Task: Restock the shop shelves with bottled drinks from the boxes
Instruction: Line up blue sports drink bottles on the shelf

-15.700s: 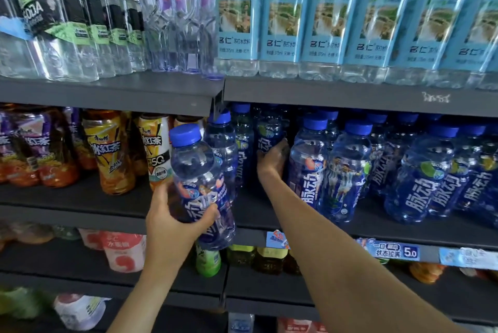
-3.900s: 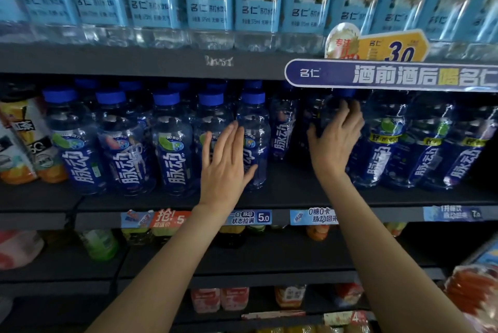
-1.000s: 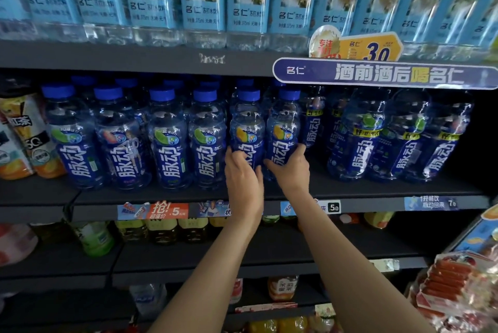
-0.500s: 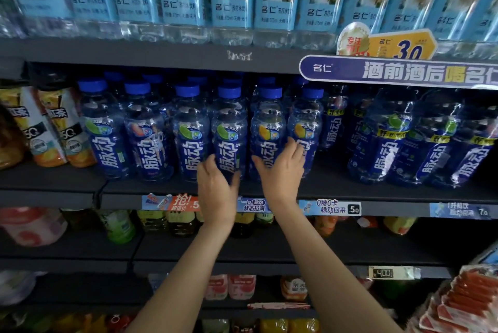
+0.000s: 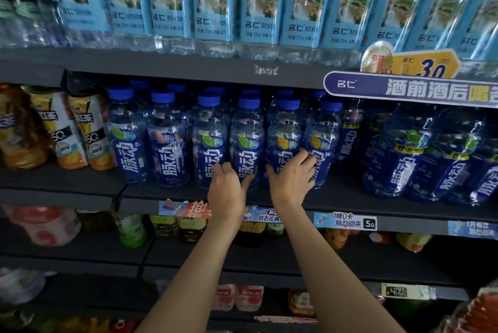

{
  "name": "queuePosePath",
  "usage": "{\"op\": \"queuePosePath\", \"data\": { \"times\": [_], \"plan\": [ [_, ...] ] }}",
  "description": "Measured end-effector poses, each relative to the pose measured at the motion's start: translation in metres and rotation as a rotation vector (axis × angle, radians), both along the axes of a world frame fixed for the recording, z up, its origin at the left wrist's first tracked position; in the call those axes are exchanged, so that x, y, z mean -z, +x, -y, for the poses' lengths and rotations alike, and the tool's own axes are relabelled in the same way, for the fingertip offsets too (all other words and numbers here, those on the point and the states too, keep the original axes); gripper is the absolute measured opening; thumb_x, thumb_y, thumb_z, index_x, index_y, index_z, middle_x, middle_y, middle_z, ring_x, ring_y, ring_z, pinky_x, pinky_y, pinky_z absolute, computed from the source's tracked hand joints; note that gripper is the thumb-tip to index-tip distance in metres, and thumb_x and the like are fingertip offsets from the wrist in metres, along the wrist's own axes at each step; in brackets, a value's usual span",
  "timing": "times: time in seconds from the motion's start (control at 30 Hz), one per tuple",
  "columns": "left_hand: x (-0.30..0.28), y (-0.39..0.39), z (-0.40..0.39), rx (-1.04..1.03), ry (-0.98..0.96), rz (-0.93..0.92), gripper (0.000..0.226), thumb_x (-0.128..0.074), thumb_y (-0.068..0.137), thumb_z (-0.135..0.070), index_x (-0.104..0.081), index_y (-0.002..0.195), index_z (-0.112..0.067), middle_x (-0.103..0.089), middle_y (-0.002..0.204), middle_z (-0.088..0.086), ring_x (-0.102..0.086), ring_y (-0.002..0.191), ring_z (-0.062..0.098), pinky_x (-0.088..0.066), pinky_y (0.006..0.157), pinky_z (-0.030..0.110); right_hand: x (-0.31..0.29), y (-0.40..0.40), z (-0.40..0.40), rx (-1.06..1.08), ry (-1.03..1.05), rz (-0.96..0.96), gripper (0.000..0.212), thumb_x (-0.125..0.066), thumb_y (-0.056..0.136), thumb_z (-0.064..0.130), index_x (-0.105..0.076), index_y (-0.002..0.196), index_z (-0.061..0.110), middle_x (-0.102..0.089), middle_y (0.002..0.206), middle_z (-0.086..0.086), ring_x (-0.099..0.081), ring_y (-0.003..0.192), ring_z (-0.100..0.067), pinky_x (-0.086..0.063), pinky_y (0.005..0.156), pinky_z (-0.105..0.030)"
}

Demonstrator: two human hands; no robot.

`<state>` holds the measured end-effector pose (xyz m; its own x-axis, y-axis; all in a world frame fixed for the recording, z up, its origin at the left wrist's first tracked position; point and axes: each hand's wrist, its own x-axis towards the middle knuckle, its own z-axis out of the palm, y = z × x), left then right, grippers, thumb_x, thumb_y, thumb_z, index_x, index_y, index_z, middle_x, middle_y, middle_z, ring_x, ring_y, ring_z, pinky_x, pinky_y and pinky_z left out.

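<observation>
Both arms are stretched toward the middle shelf (image 5: pixel 336 198), where blue-capped bottles (image 5: pixel 167 141) are lined up upright in a row along the front edge, with more rows seen behind them. The left hand (image 5: pixel 226 192) is laid against the lower part of the fourth bottle (image 5: pixel 246 141) from the left, the thumb spread to one side and the fingers loosely extended round its base; nothing is lifted. The right hand (image 5: pixel 292 179) is pressed flat, fingers fairly straight and slightly fanned, across the labels of the fifth bottle (image 5: pixel 284 138) and the sixth bottle (image 5: pixel 322 141), which are touching each other. Larger blue bottles (image 5: pixel 404 160) are set further right on the same shelf, and orange tea bottles (image 5: pixel 72 130) are stood at its left end. The shelf above is filled with clear water bottles (image 5: pixel 256 6) bearing pale blue labels, and a promotional sign (image 5: pixel 412 87) is fixed to its front edge. Price tags (image 5: pixel 347 221) are clipped below the hands. The boxes cannot be seen.
</observation>
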<state>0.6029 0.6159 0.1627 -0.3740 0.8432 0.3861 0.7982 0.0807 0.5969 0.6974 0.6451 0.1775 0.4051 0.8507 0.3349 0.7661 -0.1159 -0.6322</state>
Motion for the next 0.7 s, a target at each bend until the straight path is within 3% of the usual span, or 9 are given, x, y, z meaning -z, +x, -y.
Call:
{"op": "queuePosePath", "data": {
  "times": [0.1, 0.2, 0.27, 0.4, 0.47, 0.7],
  "plan": [
    [0.002, -0.011, 0.003, 0.034, 0.025, 0.006, 0.048, -0.057, 0.089, -0.039, -0.047, 0.123, -0.007, -0.050, 0.117, 0.008, -0.055, 0.104, 0.026, -0.045, 0.076, 0.032, -0.004, -0.006, 0.013, -0.011, 0.211, -0.018, 0.071, -0.070, 0.080, 0.032, -0.033, 0.134, 0.005, -0.035, 0.133, -0.015, -0.040, 0.118, -0.032, -0.036, 0.092, -0.042],
    [0.005, -0.035, 0.014, 0.040, 0.249, 0.026, 0.039, -0.063, 0.086, -0.027, -0.054, 0.118, -0.007, -0.055, 0.111, 0.008, -0.058, 0.099, 0.024, -0.045, 0.076, 0.029, -0.004, -0.027, 0.026, -0.199, 0.465, -0.003, 0.057, -0.071, 0.080, 0.022, -0.045, 0.126, 0.002, -0.045, 0.125, -0.016, -0.049, 0.109, -0.030, -0.043, 0.088, -0.041],
    [0.004, -0.054, 0.017, -0.036, 0.336, 0.103, 0.042, -0.067, 0.083, -0.023, -0.052, 0.118, -0.005, -0.054, 0.113, 0.010, -0.057, 0.102, 0.024, -0.047, 0.080, 0.030, -0.002, -0.044, 0.030, -0.317, 0.399, 0.004, 0.058, -0.069, 0.082, 0.021, -0.041, 0.130, 0.002, -0.044, 0.127, -0.015, -0.048, 0.113, -0.027, -0.046, 0.091, -0.039],
    [0.003, -0.071, 0.007, -0.002, 0.171, 0.115, 0.063, -0.068, 0.082, -0.032, -0.041, 0.130, -0.003, -0.054, 0.124, 0.012, -0.055, 0.112, 0.028, -0.047, 0.085, 0.038, 0.004, -0.061, 0.029, -0.301, 0.240, -0.004, 0.079, -0.064, 0.086, 0.020, -0.015, 0.146, 0.001, -0.028, 0.145, -0.017, -0.034, 0.127, -0.030, -0.038, 0.104, -0.036],
    [0.003, -0.068, 0.001, 0.015, 0.099, 0.100, 0.067, -0.067, 0.082, -0.035, -0.038, 0.133, -0.003, -0.055, 0.124, 0.013, -0.055, 0.112, 0.029, -0.046, 0.084, 0.037, 0.005, -0.058, 0.026, -0.299, 0.179, 0.002, 0.080, -0.059, 0.090, 0.017, -0.006, 0.148, 0.004, -0.024, 0.150, -0.012, -0.029, 0.128, -0.029, -0.032, 0.106, -0.034],
    [-0.001, -0.073, -0.008, -0.008, 0.021, 0.152, 0.058, -0.070, 0.080, -0.035, -0.045, 0.122, -0.004, -0.061, 0.115, 0.013, -0.058, 0.105, 0.030, -0.046, 0.080, 0.037, 0.004, -0.049, 0.020, -0.333, 0.165, -0.089, 0.075, -0.060, 0.090, 0.015, -0.013, 0.147, 0.008, -0.023, 0.149, -0.008, -0.026, 0.137, -0.025, -0.031, 0.108, -0.032]
  ]
}}
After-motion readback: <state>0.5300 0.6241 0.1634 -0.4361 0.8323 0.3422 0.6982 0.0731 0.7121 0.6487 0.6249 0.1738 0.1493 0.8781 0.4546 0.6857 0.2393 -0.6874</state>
